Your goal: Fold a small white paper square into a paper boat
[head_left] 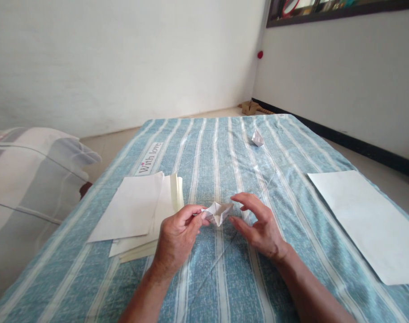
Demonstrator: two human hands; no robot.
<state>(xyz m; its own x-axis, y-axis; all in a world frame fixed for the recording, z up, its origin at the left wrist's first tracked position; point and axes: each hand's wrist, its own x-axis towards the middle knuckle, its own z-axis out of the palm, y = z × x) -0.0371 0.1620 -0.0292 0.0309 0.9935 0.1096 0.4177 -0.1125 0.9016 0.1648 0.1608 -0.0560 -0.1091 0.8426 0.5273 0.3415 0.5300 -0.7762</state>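
A small white folded paper boat [218,212] is held over the middle of the striped cloth. My left hand [179,235] pinches its left tip between thumb and fingers. At its right end, my right hand [258,223] has thumb and forefinger spread apart, with the fingertips close to the paper but not closed on it. The boat's middle stands open like a shallow hollow. Another folded paper boat [257,138] rests farther back on the cloth, to the right of centre.
Left of my hands lies a stack of white and cream paper sheets [130,208]. A large white sheet or board [366,224] is at the right. The blue striped cloth [204,287] covers the table. Beyond it are a small cardboard box [249,107] and, at left, checked bedding [29,179].
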